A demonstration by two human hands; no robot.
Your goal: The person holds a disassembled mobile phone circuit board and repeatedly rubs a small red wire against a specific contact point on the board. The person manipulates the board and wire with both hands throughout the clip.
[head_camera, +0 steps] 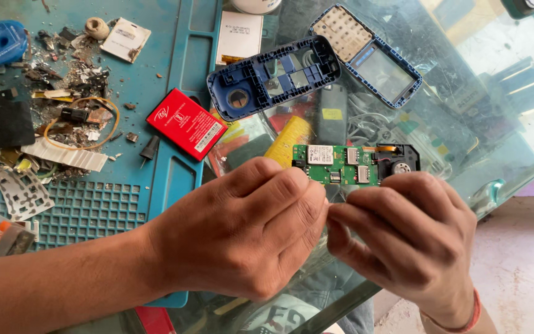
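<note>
Fingers (pixel 316 204) of both hands pinch the green circuit board's (pixel 341 166) near edge.

bright daylight, glare on glass (pixel 508 93)

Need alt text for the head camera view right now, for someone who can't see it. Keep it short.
Two bare hands, left hand and right hand, meet fingertip to fingertip over a glass table, pinching something small just below a green phone circuit board. Behind lie a blue phone back housing, a blue front frame with keypad, a red battery and a teal work mat.
</note>
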